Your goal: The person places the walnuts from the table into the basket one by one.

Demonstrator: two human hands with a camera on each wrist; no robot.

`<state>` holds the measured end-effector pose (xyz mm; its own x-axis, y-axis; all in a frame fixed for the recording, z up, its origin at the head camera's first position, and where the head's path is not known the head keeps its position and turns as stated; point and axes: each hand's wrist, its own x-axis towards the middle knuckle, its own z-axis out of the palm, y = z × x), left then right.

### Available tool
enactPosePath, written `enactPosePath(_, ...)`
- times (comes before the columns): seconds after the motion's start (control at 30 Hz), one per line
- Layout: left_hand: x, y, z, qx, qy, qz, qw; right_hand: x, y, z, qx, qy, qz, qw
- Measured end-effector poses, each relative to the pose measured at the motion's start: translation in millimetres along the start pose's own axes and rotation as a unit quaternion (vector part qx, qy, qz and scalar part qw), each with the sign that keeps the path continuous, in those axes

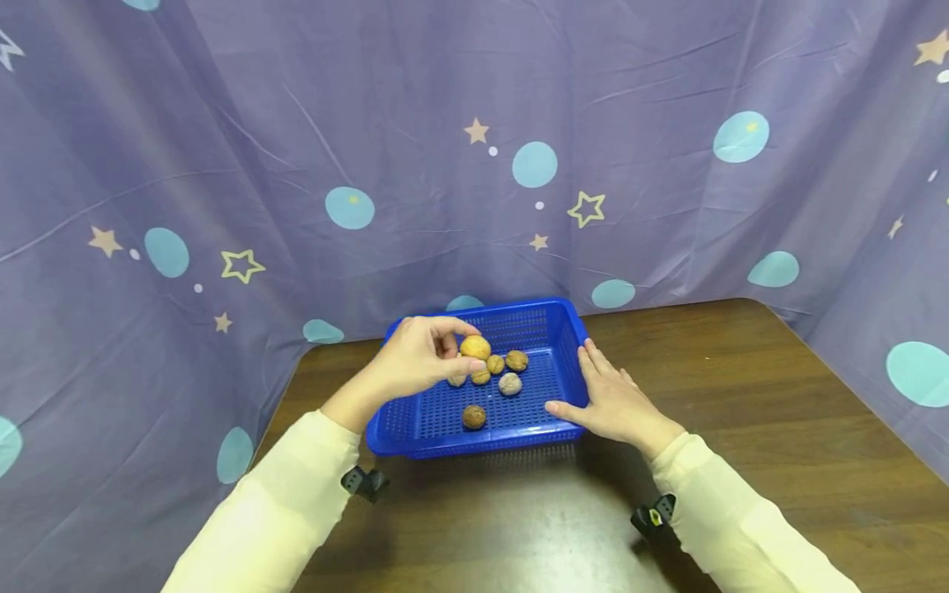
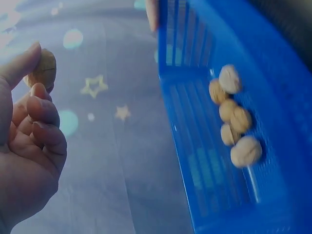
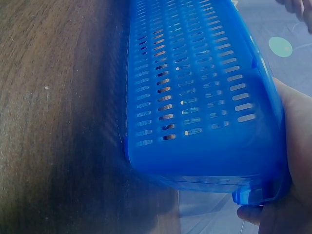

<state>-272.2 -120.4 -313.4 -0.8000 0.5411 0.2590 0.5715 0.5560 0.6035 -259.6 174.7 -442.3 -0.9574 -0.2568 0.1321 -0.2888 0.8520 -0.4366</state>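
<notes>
My left hand [image 1: 418, 354] pinches a walnut [image 1: 476, 347] between thumb and fingertips, held up over the blue plastic basket [image 1: 485, 443]. In the left wrist view that walnut [image 2: 45, 70] shows brown at the fingertips, the other fingers bent below it. Several more walnuts [image 1: 510, 384] lie on the basket's slotted floor, one pale and one darker [image 1: 474, 417] near the front wall. At the basket's right front corner my right hand [image 1: 615, 403] rests on the rim, fingers fairly straight along the side and thumb reaching over the inside.
The basket stands on a brown wooden table [image 1: 749, 412], close to its back edge. Behind hangs a purple curtain [image 1: 430, 165] printed with stars and blue ovals. A dark wrist camera [image 1: 363, 483] sits at the left sleeve, another [image 1: 654, 516] at the right.
</notes>
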Motion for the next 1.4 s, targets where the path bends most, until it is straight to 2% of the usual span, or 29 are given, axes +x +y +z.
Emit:
enactPosePath(0.17, 21.7, -27.1, -10.0, 0.028, -0.008, -0.008, 0.9996, 0.5, 0.8, 0.6, 0.0, 0.001, -0.001, 1.0)
enactPosePath(0.33, 41.6, -59.0, -11.8, 0.033, -0.004, -0.06, 0.9977, 0.6, 1.3, 2.3, 0.001, 0.0, 0.002, 1.0)
enactPosePath(0.53, 57.0, -93.6, -1.9, 0.024, 0.011, -0.124, 0.9919, 0.2, -0.3, 3.9, 0.003, -0.002, 0.007, 1.0)
enactPosePath(0.7, 58.6, -120.8, 8.5, 0.065, -0.022, -0.161, 0.9845, 0.7, -1.4, 3.6, 0.002, -0.003, 0.008, 1.0)
enactPosePath(0.8, 59.6, -130.5, 12.6, 0.082, -0.04, -0.172, 0.9808, 0.8, -0.4, 3.2, 0.0, -0.003, 0.009, 1.0)
enactPosePath(1.03, 70.0, -144.6, 23.6, 0.093, -0.057, -0.182, 0.9773, 0.1, 0.9, 5.2, 0.001, 0.0, 0.011, 1.0)
enactPosePath(1.3, 77.8, -161.5, 45.6, 0.128, -0.13, -0.194, 0.9639, -0.2, 1.2, 7.9, -0.004, 0.004, 0.012, 1.0)
enactPosePath(1.4, 80.0, -165.7, 51.9, 0.132, -0.14, -0.196, 0.9615, 0.3, 1.2, 5.7, -0.006, 0.006, 0.013, 1.0)
